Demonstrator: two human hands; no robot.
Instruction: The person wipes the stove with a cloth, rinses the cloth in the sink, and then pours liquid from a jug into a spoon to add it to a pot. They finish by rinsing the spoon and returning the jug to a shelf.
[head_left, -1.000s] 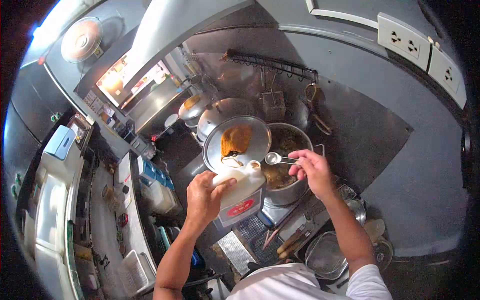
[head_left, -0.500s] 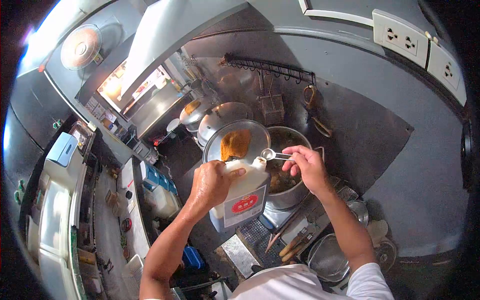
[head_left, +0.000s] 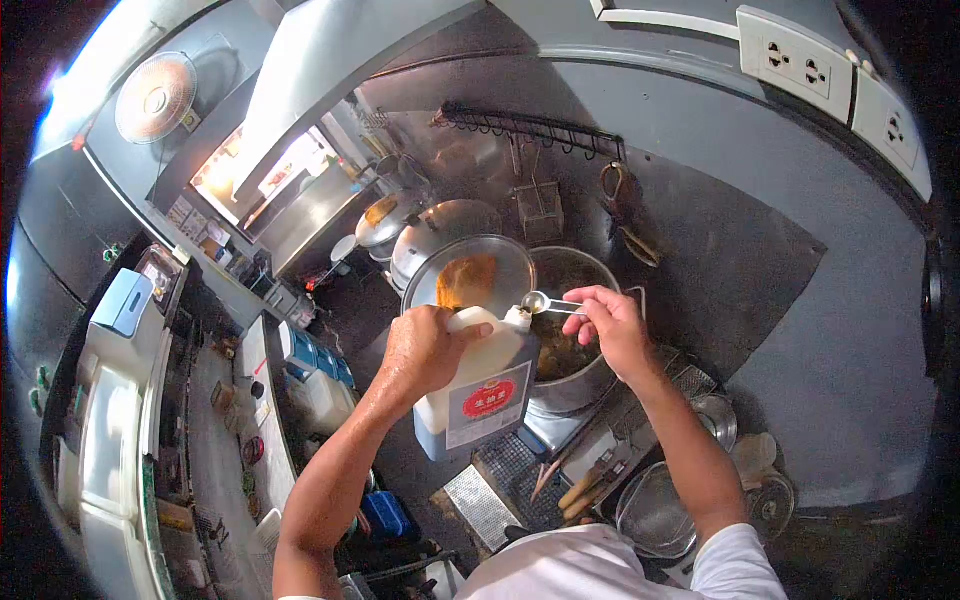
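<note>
My left hand (head_left: 430, 350) is wrapped round the handle of a large plastic jug (head_left: 480, 385) with a red and white label and dark liquid inside. The jug is tilted to the right, its open mouth touching or just beside the bowl of a measuring spoon (head_left: 537, 302). Between the thumb and fingers of my right hand (head_left: 610, 330) is the spoon's handle; the spoon lies roughly level. Below and behind the spoon stands a big metal pot (head_left: 575, 390), uncovered, with brownish contents. A round metal lid (head_left: 425, 270) with an orange-brown cloth (head_left: 466, 282) is behind the jug.
More lidded pots (head_left: 445, 232) stand beyond. A rack with hooks (head_left: 530, 130) and hanging tools is on the wall. Tongs or wooden-handled tools (head_left: 585, 490) and a strainer (head_left: 657, 510) lie at the lower right. A counter with containers (head_left: 318, 375) runs along the left.
The jug has tipped further, its base swinging slightly left. The spoon's bowl now looks darker, with liquid apparently in it. My right hand has hardly moved.
</note>
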